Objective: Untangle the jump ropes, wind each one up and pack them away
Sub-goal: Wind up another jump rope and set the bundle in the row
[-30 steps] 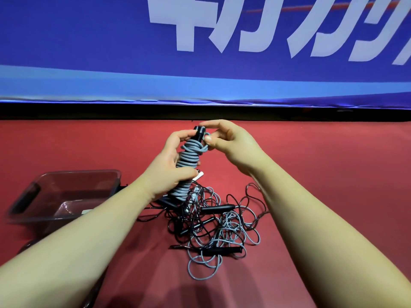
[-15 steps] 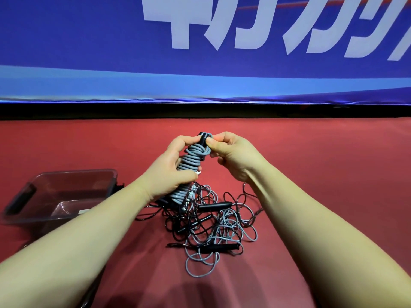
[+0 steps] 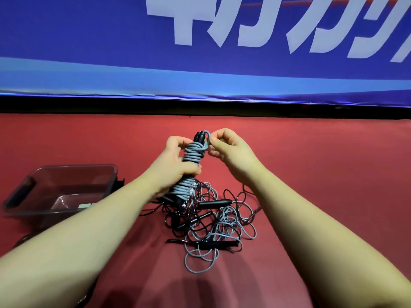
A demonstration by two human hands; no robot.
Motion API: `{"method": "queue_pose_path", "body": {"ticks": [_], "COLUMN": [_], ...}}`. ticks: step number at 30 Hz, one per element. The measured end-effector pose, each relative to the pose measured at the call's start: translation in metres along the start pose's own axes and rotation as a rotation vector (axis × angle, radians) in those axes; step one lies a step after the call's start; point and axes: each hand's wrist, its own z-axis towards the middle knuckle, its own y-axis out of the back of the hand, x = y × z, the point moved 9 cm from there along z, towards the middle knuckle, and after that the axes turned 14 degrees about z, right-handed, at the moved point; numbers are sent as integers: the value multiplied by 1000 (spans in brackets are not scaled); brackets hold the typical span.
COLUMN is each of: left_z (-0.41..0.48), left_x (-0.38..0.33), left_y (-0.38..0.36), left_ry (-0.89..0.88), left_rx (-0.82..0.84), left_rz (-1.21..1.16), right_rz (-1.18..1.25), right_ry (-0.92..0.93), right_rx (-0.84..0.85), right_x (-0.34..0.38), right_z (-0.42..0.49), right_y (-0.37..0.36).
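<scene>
Hands meet above a red surface (image 3: 311, 174) in the head view, both bare forearms reaching in from the bottom corners. The left hand (image 3: 171, 167) grips a wound rope (image 3: 191, 158) around its middle, fingers curled round it with the thumb across the front. The bundle stands nearly upright, tilted a little to the right at the top. It is grey cord coiled tightly around black handles, whose tips (image 3: 198, 136) poke out at the upper end. The right hand (image 3: 231, 150) is at the top of the bundle. Its fingers (image 3: 219, 138) are bent, and thumb and forefinger pinch a small grey loop (image 3: 208, 138) that arches over the handle tips.

Below and just behind the bundle lies a tangle (image 3: 213, 223) of grey and thin black cords spread loosely on the red surface. Two black handles show within it, one (image 3: 214, 203) near the top of the heap and one (image 3: 219, 243) lying across the lower part. The bundle's lower end hangs close over the heap's upper left edge; whether it touches cannot be told.

To the left, apart from the heap, sits a clear plastic bin (image 3: 77, 166), partly hidden by the left forearm. A blue banner (image 3: 89, 41) with large white lettering runs along the back.
</scene>
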Motion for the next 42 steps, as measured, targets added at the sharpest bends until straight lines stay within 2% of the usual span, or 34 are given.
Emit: {"method": "queue_pose_path", "body": {"ticks": [2, 4, 8, 10, 12, 14, 17, 19, 21, 27, 30, 36, 42], "left_z": [-2, -3, 1, 5, 5, 3, 1, 1, 1, -2, -4, -6, -12], "left_x": [2, 2, 6, 13, 19, 26, 30, 30, 33, 45, 48, 68, 87], "left_y": [1, 0, -4, -2, -3, -9, -13, -16, -19, -28, -39, -64, -120], "left_ry": [32, 49, 97, 123, 128, 156, 218, 244, 283, 392, 430, 576, 731], "left_rx": [23, 36, 45, 13, 15, 35, 28, 32, 26, 0, 16, 25, 125], "left_rz": [2, -19, -22, 22, 142, 153, 47, -10, -35, -134, -191, -298, -278], "right_rz": [17, -43, -201, -442, -796, -1072, -1269, -1319, -1240, -739, -564, -351, -239], "right_ry": [-41, -40, 31, 140, 293, 413, 485, 443, 358, 143, 19, -352, -465], "right_rx": [157, 222, 107, 69, 98, 146, 143, 73, 18, -48, -121, -100, -115], "right_x": [-3, 0, 13, 24, 34, 38, 35, 28, 17, -7, -19, -66, -82], "right_z": [-3, -5, 0, 1, -1, -3, -5, -7, -10, -9, -16, -51, -84], "right_y": [-5, -6, 7, 8, -3, -16, -17, -5, 6, 25, 42, 72, 101]}}
